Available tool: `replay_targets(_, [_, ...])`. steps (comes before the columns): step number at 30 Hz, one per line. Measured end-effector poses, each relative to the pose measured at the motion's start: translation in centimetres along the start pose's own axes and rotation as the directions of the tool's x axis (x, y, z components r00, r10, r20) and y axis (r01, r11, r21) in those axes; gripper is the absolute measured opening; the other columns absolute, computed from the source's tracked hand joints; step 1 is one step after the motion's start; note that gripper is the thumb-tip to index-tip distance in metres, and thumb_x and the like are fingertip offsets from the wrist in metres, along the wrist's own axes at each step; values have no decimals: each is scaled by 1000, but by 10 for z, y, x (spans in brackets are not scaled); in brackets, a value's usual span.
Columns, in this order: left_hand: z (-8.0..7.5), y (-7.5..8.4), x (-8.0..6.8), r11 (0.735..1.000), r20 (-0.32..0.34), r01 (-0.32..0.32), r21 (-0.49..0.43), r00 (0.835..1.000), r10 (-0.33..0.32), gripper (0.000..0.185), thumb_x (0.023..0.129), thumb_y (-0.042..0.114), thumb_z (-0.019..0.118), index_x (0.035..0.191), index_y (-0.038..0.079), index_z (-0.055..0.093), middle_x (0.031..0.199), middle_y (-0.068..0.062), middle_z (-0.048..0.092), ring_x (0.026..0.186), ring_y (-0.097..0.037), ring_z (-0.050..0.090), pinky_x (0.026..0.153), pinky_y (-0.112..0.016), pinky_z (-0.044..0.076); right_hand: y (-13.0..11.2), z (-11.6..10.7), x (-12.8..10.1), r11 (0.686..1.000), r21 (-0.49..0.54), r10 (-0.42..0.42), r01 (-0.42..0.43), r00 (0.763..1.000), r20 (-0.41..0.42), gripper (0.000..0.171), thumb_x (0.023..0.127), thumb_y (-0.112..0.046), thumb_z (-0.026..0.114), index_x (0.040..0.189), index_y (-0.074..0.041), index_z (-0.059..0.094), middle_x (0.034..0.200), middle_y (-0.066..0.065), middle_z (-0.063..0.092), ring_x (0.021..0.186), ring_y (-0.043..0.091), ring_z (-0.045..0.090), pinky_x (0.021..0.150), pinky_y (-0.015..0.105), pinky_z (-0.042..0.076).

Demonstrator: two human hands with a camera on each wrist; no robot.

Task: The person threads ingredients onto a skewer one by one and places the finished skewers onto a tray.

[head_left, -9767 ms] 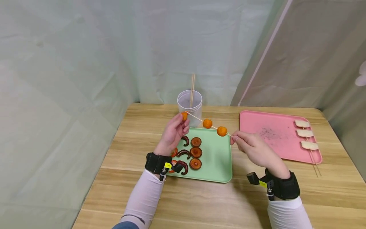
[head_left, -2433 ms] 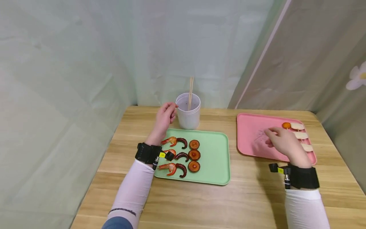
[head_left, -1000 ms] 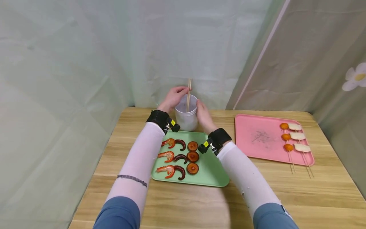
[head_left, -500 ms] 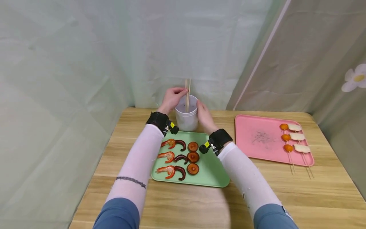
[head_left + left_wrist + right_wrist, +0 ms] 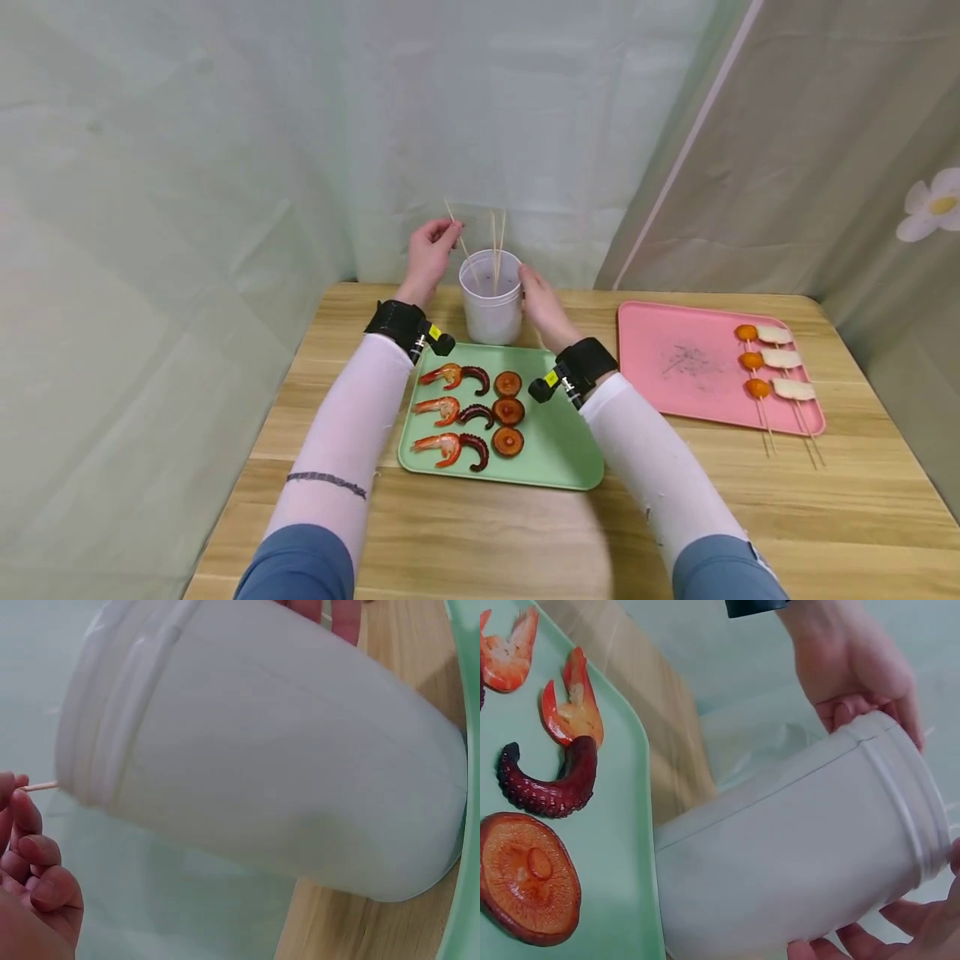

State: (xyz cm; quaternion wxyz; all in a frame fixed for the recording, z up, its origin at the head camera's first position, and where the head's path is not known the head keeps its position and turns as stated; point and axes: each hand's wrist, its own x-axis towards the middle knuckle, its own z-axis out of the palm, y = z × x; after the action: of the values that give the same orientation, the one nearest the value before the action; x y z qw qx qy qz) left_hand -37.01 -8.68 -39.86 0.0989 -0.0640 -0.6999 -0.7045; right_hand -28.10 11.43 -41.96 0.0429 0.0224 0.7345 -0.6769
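Note:
Between my left hand's thumb and fingers is a thin bamboo skewer. It leans out over the left rim of a white plastic bucket, its lower end still inside. In the left wrist view a short piece of the skewer shows between fingertips and rim. My right hand holds the bucket from the right side, thumb at the rim and fingers along the wall, as the right wrist view shows. A few other skewers stand in the bucket, their lower ends hidden.
A green tray in front of the bucket bears shrimp, octopus tentacles and mushroom caps. On the right, a pink tray carries skewered orange balls and white oblong slices. A curtain hangs behind the table.
Orange balls once held on a skewer now lie on the pink tray. Both hands have come to the bucket; the left has drawn one skewer leftward, apart from the others.

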Motion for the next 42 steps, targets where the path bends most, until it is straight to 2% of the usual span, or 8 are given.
replay_targets(9, [-28, 11, -5, 967, -60, -54, -248, 997, 40, 35, 110, 22, 63, 126, -10, 65, 83, 0, 59, 69, -10, 49, 57, -18, 37, -9, -21, -11, 997, -75, -17, 17, 1000, -2, 67, 117, -47, 27, 170, -6, 23, 173, 19, 26, 159, 35, 24, 124, 52, 33])
replay_targets(14, [-38, 26, -26, 933, -144, -146, -329, 984, 103, 25, 111, 21, 62, 119, -1, 69, 84, -2, 61, 73, -12, 53, 60, -19, 39, -7, -46, -33, 993, -85, -84, 83, 996, -9, 67, 117, -50, 30, 170, -10, 25, 175, 13, 23, 159, 32, 24, 125, 51, 30])
replay_targets(18, [-51, 33, -58, 907, -258, -268, -325, 948, 187, 15, 110, 20, 63, 111, 7, 71, 86, -6, 61, 76, -13, 55, 62, -22, 40, 0, -65, -68, 978, -132, -164, 163, 986, -3, 64, 116, -53, 35, 169, -18, 31, 174, 5, 26, 157, 28, 30, 124, 50, 29])
replay_targets(24, [-65, 44, -109, 855, -401, -422, -303, 870, 287, 19, 109, 17, 65, 108, -2, 68, 84, -7, 61, 73, -16, 54, 61, -24, 36, 5, -78, -106, 931, -278, -228, 237, 971, 67, 56, 115, -48, 43, 162, -17, 46, 167, 7, 39, 152, 31, 38, 122, 55, 30])
replay_targets(32, [-44, 56, -155, 856, -217, -494, -150, 862, 459, 20, 111, 4, 56, 107, -14, 64, 86, -3, 65, 75, -16, 58, 67, -24, 45, 16, -81, -118, 900, -333, -240, 282, 957, 164, 46, 114, -30, 55, 157, -12, 53, 159, 9, 52, 148, 31, 45, 117, 57, 41])
replay_targets(39, [-31, 71, -175, 757, -276, -646, -95, 748, 603, 35, 111, 14, 60, 103, -20, 58, 86, 1, 65, 76, -11, 61, 67, -22, 44, 22, -76, -119, 892, -322, -268, 317, 945, 189, 47, 113, -29, 58, 157, -13, 53, 158, 8, 54, 145, 30, 49, 113, 56, 45])
replay_targets(40, [-30, 72, -178, 754, -262, -649, -103, 749, 609, 37, 110, 15, 60, 102, -21, 57, 85, 1, 65, 75, -11, 61, 65, -22, 42, 22, -77, -120, 887, -326, -278, 327, 942, 187, 47, 113, -28, 58, 158, -13, 52, 159, 8, 53, 146, 31, 49, 113, 57, 45])
replay_targets(42, [-28, 74, -182, 770, -204, -622, -142, 780, 592, 36, 111, 15, 60, 100, -19, 58, 84, 2, 65, 73, -12, 60, 64, -22, 41, 21, -78, -121, 876, -334, -301, 347, 936, 184, 48, 113, -29, 57, 159, -14, 50, 161, 9, 51, 148, 32, 46, 113, 56, 45])
